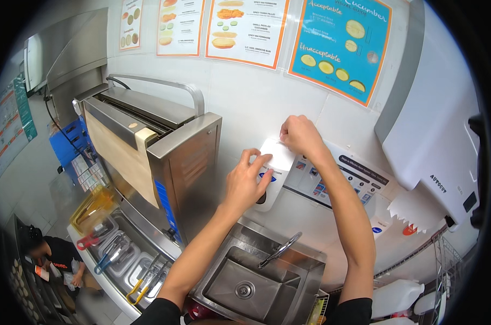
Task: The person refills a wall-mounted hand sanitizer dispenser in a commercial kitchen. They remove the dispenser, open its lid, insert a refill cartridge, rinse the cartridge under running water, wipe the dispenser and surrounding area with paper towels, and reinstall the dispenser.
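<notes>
A white wall-mounted hand sanitizer dispenser (285, 159) is in front of me, above a small steel sink (245, 280). Against the dispenser's front, my left hand (247, 178) rests with its fingers spread and curved, nothing held in it. My right hand (303, 136) is at the dispenser's top edge, fingers curled in with the tips low against it. Whether those fingertips pinch something small is hidden. Behind the right forearm, a hand hygiene poster (310, 178) is partly covered.
A curved faucet (280, 250) rises over the sink. Left stands a steel bun toaster (188, 170), beside a counter with tongs (137, 286) in plastic tubs. A paper towel dispenser (432, 122) hangs right, above a wire rack (444, 260) with jugs. A co-worker (60, 256) is lower left.
</notes>
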A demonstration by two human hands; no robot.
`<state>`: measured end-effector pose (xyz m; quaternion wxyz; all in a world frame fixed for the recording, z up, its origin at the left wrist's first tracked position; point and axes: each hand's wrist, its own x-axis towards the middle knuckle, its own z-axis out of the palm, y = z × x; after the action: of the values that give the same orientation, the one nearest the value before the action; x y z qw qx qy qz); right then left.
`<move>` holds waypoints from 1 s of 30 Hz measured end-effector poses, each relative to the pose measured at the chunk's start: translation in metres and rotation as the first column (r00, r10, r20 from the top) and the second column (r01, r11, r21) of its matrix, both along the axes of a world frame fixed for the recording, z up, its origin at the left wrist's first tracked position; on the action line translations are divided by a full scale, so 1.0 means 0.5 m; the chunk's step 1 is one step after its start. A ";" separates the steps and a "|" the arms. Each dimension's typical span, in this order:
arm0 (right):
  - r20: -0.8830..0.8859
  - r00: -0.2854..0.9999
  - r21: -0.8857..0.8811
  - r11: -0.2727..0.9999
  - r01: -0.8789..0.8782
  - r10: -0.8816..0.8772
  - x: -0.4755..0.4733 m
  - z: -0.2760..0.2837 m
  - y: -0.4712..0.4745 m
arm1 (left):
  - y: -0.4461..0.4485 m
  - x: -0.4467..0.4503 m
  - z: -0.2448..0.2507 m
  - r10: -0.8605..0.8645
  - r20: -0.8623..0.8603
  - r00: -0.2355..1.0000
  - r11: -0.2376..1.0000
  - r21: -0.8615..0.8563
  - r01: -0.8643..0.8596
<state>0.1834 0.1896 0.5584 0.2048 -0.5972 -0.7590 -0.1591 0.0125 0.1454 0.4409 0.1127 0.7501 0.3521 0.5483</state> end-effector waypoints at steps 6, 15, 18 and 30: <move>0.150 0.974 0.076 0.984 0.160 -0.169 -0.025 0.015 -0.006 | 0.000 0.040 0.012 0.146 -0.190 0.971 0.988 -0.023 -0.153; 0.342 0.907 -0.033 0.961 0.274 -0.247 -0.074 0.055 -0.004 | 0.026 0.073 -0.017 0.158 -0.086 0.984 0.985 -0.050 -0.163; 0.386 0.885 -0.152 0.928 0.340 -0.261 -0.084 0.071 -0.002 | 0.029 0.079 -0.028 0.185 -0.011 0.983 0.983 0.005 -0.185; 0.542 0.825 -0.274 0.894 0.354 -0.160 -0.095 0.091 0.008 | 0.035 0.090 -0.043 0.196 0.080 0.977 0.979 0.033 -0.200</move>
<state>0.1358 0.1938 0.6040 -0.1391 -0.6598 -0.7126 -0.1936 0.0577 0.1627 0.4196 0.0556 0.6920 0.4093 0.5920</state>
